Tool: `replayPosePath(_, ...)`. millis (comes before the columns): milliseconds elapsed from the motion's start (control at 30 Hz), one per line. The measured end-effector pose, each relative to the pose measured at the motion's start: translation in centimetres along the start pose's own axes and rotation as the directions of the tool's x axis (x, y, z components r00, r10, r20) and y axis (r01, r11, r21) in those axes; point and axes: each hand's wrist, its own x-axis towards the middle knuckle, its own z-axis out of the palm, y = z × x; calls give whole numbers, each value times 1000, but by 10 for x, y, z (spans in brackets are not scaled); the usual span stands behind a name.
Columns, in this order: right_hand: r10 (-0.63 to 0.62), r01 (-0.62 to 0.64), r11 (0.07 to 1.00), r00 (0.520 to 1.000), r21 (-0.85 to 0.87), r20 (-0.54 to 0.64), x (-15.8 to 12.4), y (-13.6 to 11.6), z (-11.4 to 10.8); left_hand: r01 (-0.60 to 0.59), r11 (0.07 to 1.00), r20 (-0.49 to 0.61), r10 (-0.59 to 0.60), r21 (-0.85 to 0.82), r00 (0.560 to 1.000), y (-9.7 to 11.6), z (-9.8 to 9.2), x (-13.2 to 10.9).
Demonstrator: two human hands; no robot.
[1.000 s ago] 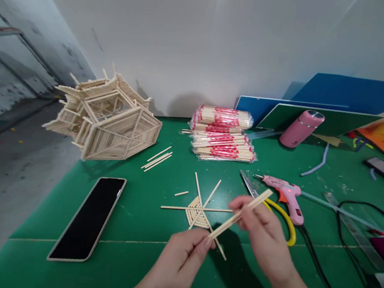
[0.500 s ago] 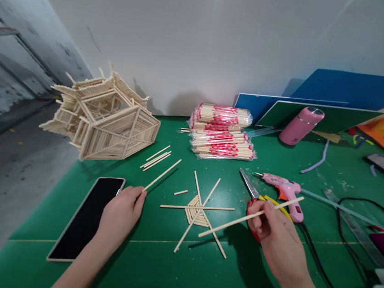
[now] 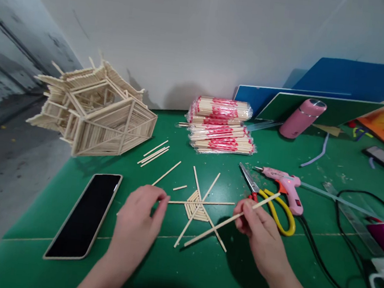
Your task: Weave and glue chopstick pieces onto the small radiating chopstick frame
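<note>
My right hand (image 3: 256,220) pinches a long wooden stick (image 3: 213,228), held slanted above the lower right of a star of crossed sticks (image 3: 199,202). Short stick pieces form a web-like patch within the star's left and lower parts. My left hand (image 3: 144,215) is at the left end of the star's horizontal stick (image 3: 218,203), thumb and forefinger closed on it. Another loose stick (image 3: 167,173) lies on the table, partly hidden under my left hand. A short stick piece (image 3: 180,188) rests just above the star.
Scissors (image 3: 276,213) and a pink glue gun (image 3: 287,187) lie right of the star. Plastic-wrapped stick bundles (image 3: 223,128) and a pink bottle (image 3: 302,119) are at the back. A stick-built model (image 3: 111,121), several cut sticks (image 3: 154,154) and a phone (image 3: 83,217) are left.
My left hand has let its stick down on the table and moved right to the star's horizontal stick. My right hand has moved left with its stick, uncovering the scissors' handles.
</note>
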Motion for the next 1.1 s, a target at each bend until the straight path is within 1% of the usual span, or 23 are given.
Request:
replayPosePath(67,4,-4,1000,1000,10,29,-3,1,7,-16,977,26,22,-213,999,27,-2,-2)
replayPosePath(100,3,-4,1000,999,24,47,-5,1,11,-64,955,25,75,-290,997,38,-1,-3)
replayPosePath(133,0,-3,999,998,42,66,-7,2,14,-119,931,52,145,-344,988,47,1,-5)
replayPosePath(167,-4,-2,998,997,64,83,-9,2,16,-174,913,22,195,-369,981,54,4,-8)
replayPosePath(233,-7,-5,995,993,104,120,-12,3,19,-243,908,-12,254,-340,967,62,12,-14)
replayPosePath(300,6,-26,991,990,134,143,-13,5,19,-254,921,-1,265,-296,964,62,19,-22)
replayPosePath(333,21,-41,988,991,149,132,-14,7,18,-250,929,4,261,-274,965,60,21,-27)
replayPosePath(367,40,-57,984,994,169,100,-13,9,16,-250,935,0,258,-251,966,58,23,-32)
replayPosePath(400,60,-68,979,997,192,47,-13,11,13,-252,941,-10,256,-227,967,54,23,-36)
replayPosePath(467,91,-69,968,993,239,-78,-11,15,8,-262,948,13,268,-183,963,46,23,-43)
replayPosePath(533,100,-64,966,986,250,-136,-10,17,3,-269,952,37,277,-148,960,40,21,-48)
replayPosePath(633,100,-73,975,988,208,-121,-11,19,1,-271,958,24,274,-97,961,37,20,-48)
replayPosePath(733,101,-81,981,989,175,-112,-13,19,5,-285,957,-20,285,-52,958,41,22,-43)
replayPosePath(800,103,-89,983,992,160,-79,-14,18,9,-299,954,-34,298,-35,954,47,24,-40)
replayPosePath(933,107,-108,977,994,184,15,-18,18,17,-310,950,-1,310,-35,951,53,29,-36)
replayPosePath(1000,114,-114,965,993,237,14,-18,18,18,-311,950,9,311,-29,950,53,31,-36)
replayPosePath(1100,125,-108,953,991,282,-41,-17,19,14,-305,952,-10,305,-20,952,51,32,-37)
